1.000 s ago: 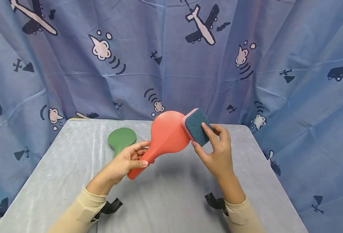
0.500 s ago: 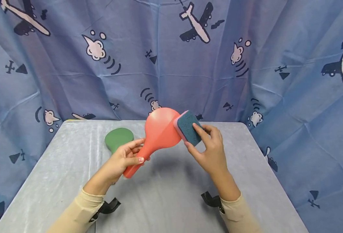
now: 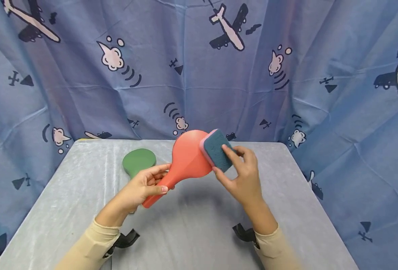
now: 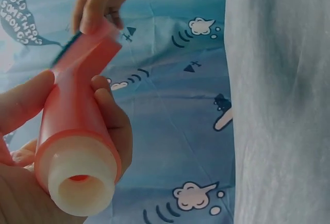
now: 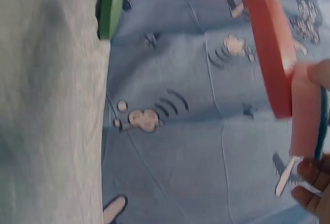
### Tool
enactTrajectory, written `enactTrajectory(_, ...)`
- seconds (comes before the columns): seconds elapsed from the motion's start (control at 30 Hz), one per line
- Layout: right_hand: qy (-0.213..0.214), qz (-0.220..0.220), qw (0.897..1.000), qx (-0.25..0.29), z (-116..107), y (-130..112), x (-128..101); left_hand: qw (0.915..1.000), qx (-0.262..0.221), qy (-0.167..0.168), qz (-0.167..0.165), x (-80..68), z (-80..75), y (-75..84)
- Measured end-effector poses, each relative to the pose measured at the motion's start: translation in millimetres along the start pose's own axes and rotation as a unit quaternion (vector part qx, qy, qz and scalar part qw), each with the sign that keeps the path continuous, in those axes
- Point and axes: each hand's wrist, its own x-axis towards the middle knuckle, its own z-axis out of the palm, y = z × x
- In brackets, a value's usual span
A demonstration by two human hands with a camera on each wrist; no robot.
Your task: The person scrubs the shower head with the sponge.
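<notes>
My left hand (image 3: 144,189) grips the handle of a red shower head (image 3: 189,155), its round head tilted up to the right above the table. The left wrist view shows the white hollow fitting (image 4: 80,175) at the handle's end. A two-sided sponge (image 3: 218,150), pink and dark teal, is pinched in my right hand (image 3: 247,174) between thumb and fingers. Its pink side (image 5: 305,116) lies against the right edge of the shower head, teal scouring side toward me. A green one of the same shape, another shower head (image 3: 138,161), lies behind my left hand, its handle mostly hidden.
The table (image 3: 199,232) has a pale grey cloth over it. A blue curtain (image 3: 199,67) printed with planes and clouds hangs behind and at both sides. Black straps (image 3: 126,239) stick out at both wrists.
The sponge has slid a little left, farther over the edge of the red shower head. The shower head rose slightly, then dipped. The head view has shifted slightly.
</notes>
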Motion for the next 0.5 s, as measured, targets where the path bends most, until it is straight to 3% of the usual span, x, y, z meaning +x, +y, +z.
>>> enactTrajectory(0.07, 0.018, 0.038, 0.999, 0.005, -2.3, 4.1, -1.3, 1.0000, 0.006, -0.005, 0.000, -1.3, 0.9, 0.2)
enactTrajectory(0.13, 0.022, 0.032, 0.999, 0.015, -0.6, 2.2, -2.9, 0.9999, 0.008, -0.008, 0.001, -2.0, 1.4, 0.4)
enactTrajectory(0.23, -0.003, -0.051, 0.999, 0.018, 6.4, -8.8, -4.6, 1.0000, 0.002, 0.000, -0.002, -1.6, 0.8, 0.1)
enactTrajectory(0.3, -0.030, -0.121, 0.992, 0.017, 10.7, -17.0, -4.5, 1.0000, -0.003, 0.007, -0.003, -0.7, -0.2, -0.5)
enactTrajectory(0.37, -0.049, -0.162, 0.985, 0.015, 11.8, -21.4, -3.4, 0.9999, -0.010, 0.011, -0.002, 0.3, -1.0, -1.1)
enactTrajectory(0.43, -0.044, -0.152, 0.987, 0.006, 10.1, -19.2, -1.9, 0.9998, -0.014, 0.011, 0.000, 1.0, -1.5, -1.7)
enactTrajectory(0.5, -0.023, -0.089, 0.996, -0.005, 5.5, -11.4, -0.9, 0.9998, -0.017, 0.005, 0.002, 1.5, -1.2, -1.7)
